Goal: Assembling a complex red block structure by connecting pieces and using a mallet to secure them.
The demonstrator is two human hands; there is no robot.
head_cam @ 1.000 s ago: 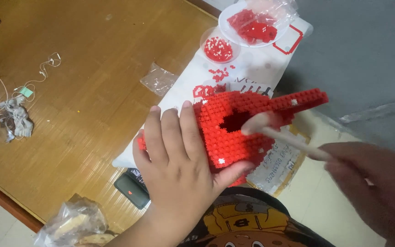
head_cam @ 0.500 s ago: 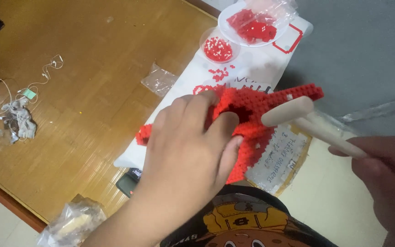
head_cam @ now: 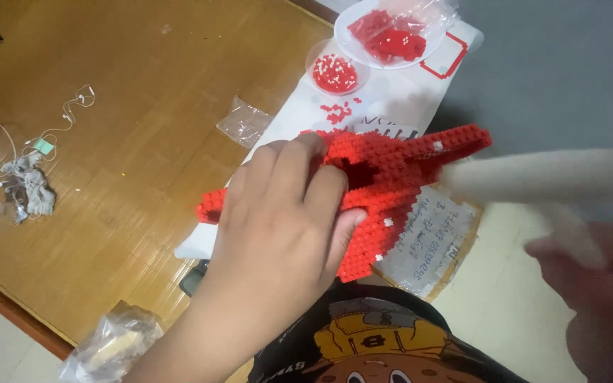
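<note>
My left hand (head_cam: 278, 227) grips a red model built of small bricks (head_cam: 391, 177), fingers wrapped over its left part. The model is flat and wide, with an arm that sticks out to the upper right. My right hand (head_cam: 590, 284), blurred at the right edge, holds a white stick-like tool (head_cam: 540, 174) whose tip meets the model's right side. Both are held above a white sheet (head_cam: 391, 106) on the wooden table (head_cam: 122, 142).
A clear dish of red bricks (head_cam: 391, 35) and a smaller dish of tiny red pieces (head_cam: 335, 71) stand at the sheet's far end. Loose red pieces (head_cam: 338, 112), an empty clear bag (head_cam: 244, 122), tangled cables (head_cam: 23, 177) and a bag (head_cam: 111, 344) lie around.
My left hand has turned over the model and now covers its left part from above. The white tool has swung up and lies more level against the model's right side.
</note>
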